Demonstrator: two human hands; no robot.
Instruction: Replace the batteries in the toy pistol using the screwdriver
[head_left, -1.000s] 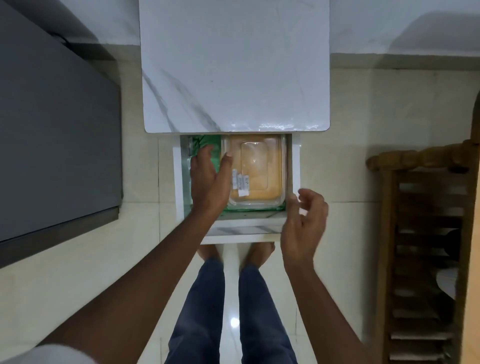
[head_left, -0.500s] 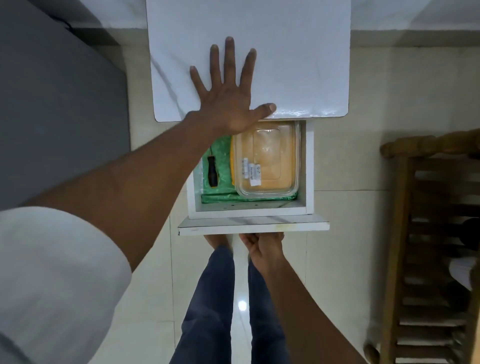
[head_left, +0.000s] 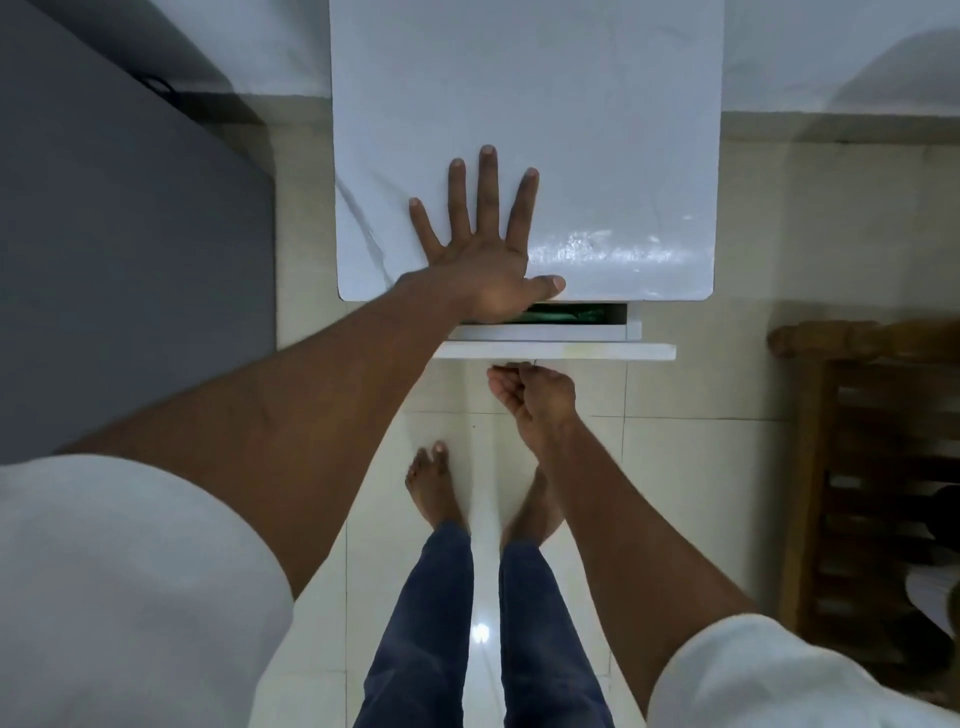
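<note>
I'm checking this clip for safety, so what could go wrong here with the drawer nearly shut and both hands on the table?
1. The left hand lies flat on the table top with its thumb at the edge above the drawer; it might get pinched as the gap closes.
2. The right hand curls at the drawer front from below, just above bare feet; a slip could jolt the drawer.

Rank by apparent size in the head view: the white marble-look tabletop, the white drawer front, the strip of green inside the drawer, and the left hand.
1. White marble-look tabletop, clearly largest.
2. Left hand, spread flat on the tabletop.
3. White drawer front, a long thin edge; nearly level with the hand in visible area, so unsure.
4. Green strip, smallest.
</note>
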